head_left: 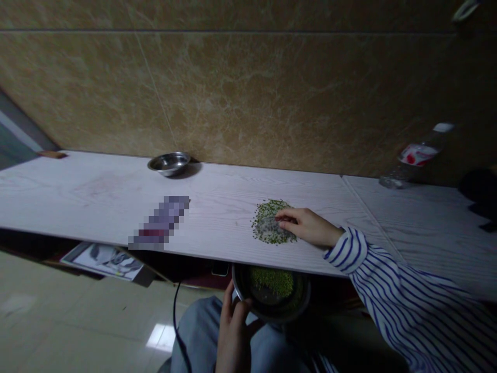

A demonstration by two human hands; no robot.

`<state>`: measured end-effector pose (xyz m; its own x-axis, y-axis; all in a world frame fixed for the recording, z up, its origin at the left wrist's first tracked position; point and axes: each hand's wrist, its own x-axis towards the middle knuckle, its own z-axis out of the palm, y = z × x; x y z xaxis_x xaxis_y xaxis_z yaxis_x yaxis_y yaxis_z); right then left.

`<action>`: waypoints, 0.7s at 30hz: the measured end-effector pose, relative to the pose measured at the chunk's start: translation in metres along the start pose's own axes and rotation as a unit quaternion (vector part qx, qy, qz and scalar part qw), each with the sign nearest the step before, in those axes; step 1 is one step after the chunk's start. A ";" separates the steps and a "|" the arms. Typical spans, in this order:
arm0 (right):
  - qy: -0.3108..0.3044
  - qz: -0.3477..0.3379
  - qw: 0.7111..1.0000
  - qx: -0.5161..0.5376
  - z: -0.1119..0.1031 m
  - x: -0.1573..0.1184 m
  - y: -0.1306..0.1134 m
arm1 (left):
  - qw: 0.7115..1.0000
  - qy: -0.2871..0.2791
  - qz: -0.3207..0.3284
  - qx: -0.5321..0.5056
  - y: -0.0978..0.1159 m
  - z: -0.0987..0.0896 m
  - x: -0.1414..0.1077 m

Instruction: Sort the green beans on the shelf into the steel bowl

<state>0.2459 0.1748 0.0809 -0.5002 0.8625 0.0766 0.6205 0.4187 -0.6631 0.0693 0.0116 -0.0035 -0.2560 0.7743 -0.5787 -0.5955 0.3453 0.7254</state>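
Fingers (288,213) curled, any pinch unclear, the right hand (313,226) is at the beans (268,227); the left hand (235,327), fingers spread, holds a bowl (266,297).

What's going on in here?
A person seated at a counter has the right hand at a loose pile of green and whitish bits; whether the fingers grip any is too small to tell. The left hand holds a bowl by its rim below the counter's edge, with green bits inside. A dish and a bottle stand near the wall.
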 end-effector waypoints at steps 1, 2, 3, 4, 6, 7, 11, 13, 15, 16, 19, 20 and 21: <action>-0.001 -0.001 1.000 0.000 0.001 -0.001 -0.001 | 1.000 -0.001 0.001 0.000 0.000 0.000 -0.001; -0.002 -0.002 1.000 -0.002 0.002 -0.003 -0.003 | 1.000 -0.003 0.000 0.000 0.000 0.000 -0.002; -0.002 -0.003 1.000 -0.005 0.002 -0.004 -0.004 | 1.000 -0.006 -0.002 -0.002 0.001 0.000 -0.003; -0.003 -0.003 1.000 -0.008 0.003 -0.005 -0.006 | 1.000 -0.010 -0.005 -0.005 0.002 0.001 -0.004; -0.005 -0.002 1.000 -0.013 0.003 -0.008 -0.009 | 1.000 -0.021 -0.011 -0.012 0.005 0.001 -0.007; -0.005 -0.002 1.000 -0.013 0.003 -0.009 -0.010 | 0.999 -0.026 -0.013 -0.016 0.006 0.002 -0.008; 0.006 0.008 1.000 -0.012 0.000 -0.016 -0.010 | 0.999 -0.031 -0.015 -0.018 0.008 0.003 -0.012; 0.024 0.022 0.999 -0.005 -0.002 -0.022 -0.007 | 0.999 -0.028 -0.014 -0.015 0.008 0.003 -0.013; 0.048 0.032 0.998 0.004 -0.004 -0.029 -0.001 | 0.999 -0.031 -0.011 -0.014 0.007 0.002 -0.013; 0.059 0.036 0.998 0.008 -0.005 -0.033 0.002 | 0.999 -0.035 -0.010 -0.015 0.006 0.001 -0.013; 0.080 0.059 0.995 0.018 -0.005 -0.045 0.009 | 0.998 -0.057 -0.015 -0.016 0.002 -0.004 -0.009; 0.082 0.068 0.994 0.024 -0.005 -0.048 0.011 | 0.998 -0.063 -0.017 -0.017 0.001 -0.005 -0.008; 0.083 0.075 0.993 0.030 -0.004 -0.050 0.012 | 0.998 -0.062 -0.019 -0.015 0.000 -0.006 -0.007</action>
<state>0.2811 0.1379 0.0722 -0.2958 0.9509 0.0913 0.6413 0.2685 -0.7188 0.0664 0.0027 -0.0020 -0.1376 0.8216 -0.5531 -0.6260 0.3606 0.6914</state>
